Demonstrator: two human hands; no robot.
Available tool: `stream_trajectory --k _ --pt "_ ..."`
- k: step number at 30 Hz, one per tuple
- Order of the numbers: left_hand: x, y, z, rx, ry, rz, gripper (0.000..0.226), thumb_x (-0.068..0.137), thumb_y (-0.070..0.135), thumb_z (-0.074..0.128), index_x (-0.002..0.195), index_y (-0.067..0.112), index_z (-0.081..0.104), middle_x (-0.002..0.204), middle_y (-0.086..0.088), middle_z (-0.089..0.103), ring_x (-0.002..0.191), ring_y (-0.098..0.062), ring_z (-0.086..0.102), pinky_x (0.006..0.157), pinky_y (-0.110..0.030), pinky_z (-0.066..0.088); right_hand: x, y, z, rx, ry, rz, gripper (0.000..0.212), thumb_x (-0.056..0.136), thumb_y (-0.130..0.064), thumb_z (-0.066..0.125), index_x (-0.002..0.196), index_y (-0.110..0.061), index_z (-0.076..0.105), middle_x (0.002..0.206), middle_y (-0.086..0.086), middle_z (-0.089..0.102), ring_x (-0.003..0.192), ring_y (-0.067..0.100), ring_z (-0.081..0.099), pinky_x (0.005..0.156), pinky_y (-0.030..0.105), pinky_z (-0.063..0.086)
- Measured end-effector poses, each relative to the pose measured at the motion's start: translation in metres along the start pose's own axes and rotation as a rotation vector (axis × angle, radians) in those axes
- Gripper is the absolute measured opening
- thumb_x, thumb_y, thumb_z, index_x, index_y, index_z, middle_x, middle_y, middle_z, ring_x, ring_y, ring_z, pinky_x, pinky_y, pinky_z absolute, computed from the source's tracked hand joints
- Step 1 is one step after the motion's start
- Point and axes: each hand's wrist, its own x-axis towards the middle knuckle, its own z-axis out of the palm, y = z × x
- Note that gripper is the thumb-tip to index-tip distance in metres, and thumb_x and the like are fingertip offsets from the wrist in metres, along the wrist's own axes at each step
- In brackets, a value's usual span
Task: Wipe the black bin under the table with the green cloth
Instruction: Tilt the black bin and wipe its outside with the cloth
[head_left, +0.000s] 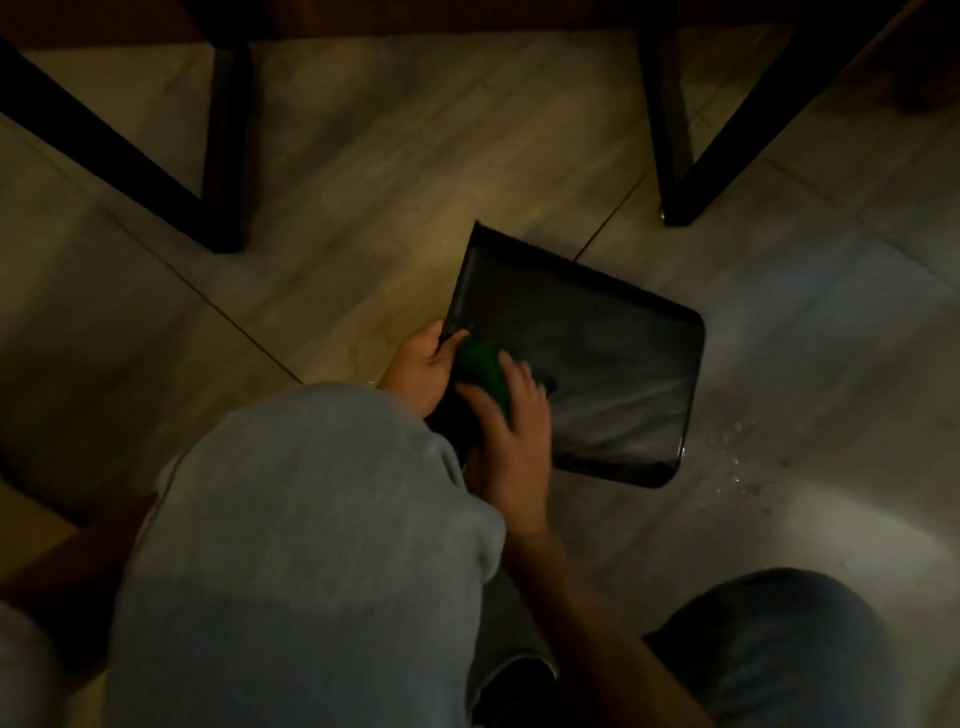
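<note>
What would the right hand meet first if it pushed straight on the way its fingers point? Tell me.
The right hand points up-left, its fingers on the green cloth. Just beyond is the left hand gripping the black bin rim, probably the first contact; depth is unclear.

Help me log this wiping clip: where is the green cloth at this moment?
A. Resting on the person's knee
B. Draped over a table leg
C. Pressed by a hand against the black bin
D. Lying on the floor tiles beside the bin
C: the right hand presses the green cloth against the black bin near its rim, while the left hand grips that rim.
</note>
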Motion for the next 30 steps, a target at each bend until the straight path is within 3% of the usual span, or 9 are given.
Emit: stream_trajectory --k 2,5,7,12,15,18,23,26,30 --pt "0.0 0.002 -0.003 -0.021 -0.02 -0.011 0.035 0.095 0.044 0.055 0.114 0.017 0.068 0.116 -0.009 0.073 0.113 -0.024 0.069 0.112 -0.055 0.048 0.024 0.047 -0.017 -0.062 0.064 0.053 0.05 0.087 -0.004 0.068 0.134 -0.022 0.064 0.16 0.017 0.045 0.15 0.039 0.04 0.123 0.058 0.031" --pt "-0.001 0.004 -0.002 -0.059 -0.049 0.007 0.039 0.103 0.035 0.054 0.131 0.01 0.063 0.129 -0.009 0.07 0.123 -0.024 0.066 0.115 -0.05 0.047 0.06 0.13 -0.069 -0.079 0.269 0.462 0.048 0.092 -0.01 0.052 0.139 -0.013 0.063 0.159 0.021 0.043 0.147 0.043 0.042 0.116 0.062 0.039" --pt "-0.002 0.001 -0.002 -0.078 -0.039 -0.01 0.037 0.102 0.038 0.056 0.129 0.014 0.065 0.128 -0.008 0.071 0.122 -0.023 0.067 0.114 -0.05 0.048 0.04 0.105 -0.061 -0.018 0.27 0.605 0.052 0.093 -0.013 0.053 0.145 -0.013 0.059 0.163 0.016 0.035 0.149 0.041 0.037 0.117 0.06 0.038" --pt "0.006 -0.011 -0.008 -0.078 -0.038 -0.063 0.076 0.08 0.071 0.059 0.137 0.02 0.061 0.136 -0.004 0.068 0.129 -0.023 0.064 0.116 -0.051 0.046 -0.014 0.008 0.003 -0.06 0.136 0.08 0.046 0.094 -0.008 0.068 0.136 -0.026 0.061 0.164 0.013 0.04 0.156 0.038 0.028 0.127 0.06 0.02" --pt "0.012 -0.017 -0.007 -0.089 0.009 -0.064 0.089 0.076 0.081 0.061 0.142 0.021 0.059 0.141 -0.003 0.065 0.132 -0.024 0.061 0.118 -0.051 0.043 0.025 0.101 -0.041 -0.148 0.273 0.374 0.046 0.093 -0.022 0.049 0.137 -0.033 0.056 0.163 0.009 0.042 0.15 0.033 0.042 0.122 0.064 0.028" --pt "0.009 -0.011 -0.001 -0.11 -0.005 -0.072 0.082 0.078 0.078 0.063 0.139 0.024 0.061 0.14 -0.001 0.066 0.131 -0.022 0.061 0.117 -0.05 0.044 0.024 0.116 -0.059 -0.033 0.546 0.735 0.05 0.091 -0.023 0.048 0.14 -0.029 0.054 0.166 0.012 0.037 0.143 0.036 0.049 0.112 0.059 0.043" --pt "0.02 -0.009 0.001 -0.067 -0.028 -0.103 0.085 0.076 0.074 0.061 0.142 0.02 0.058 0.141 -0.004 0.066 0.132 -0.024 0.061 0.116 -0.053 0.045 -0.024 -0.013 0.019 -0.04 0.3 0.306 0.052 0.089 -0.014 0.065 0.139 -0.027 0.057 0.164 0.015 0.039 0.156 0.042 0.027 0.126 0.059 0.021" --pt "0.01 0.007 0.001 -0.122 0.009 -0.105 0.067 0.091 0.057 0.06 0.141 0.012 0.059 0.14 -0.008 0.066 0.13 -0.025 0.063 0.116 -0.05 0.047 0.028 0.05 -0.006 -0.029 0.267 0.263 0.046 0.086 -0.021 0.057 0.132 -0.026 0.065 0.16 0.011 0.047 0.153 0.034 0.037 0.127 0.056 0.019" --pt "0.004 0.025 0.012 -0.18 -0.021 -0.06 0.03 0.108 0.025 0.053 0.13 0.009 0.065 0.127 -0.009 0.072 0.119 -0.023 0.069 0.109 -0.041 0.053 0.054 0.128 -0.057 0.012 0.541 0.609 0.05 0.088 -0.019 0.049 0.137 -0.022 0.06 0.159 0.013 0.046 0.142 0.034 0.05 0.113 0.057 0.043"
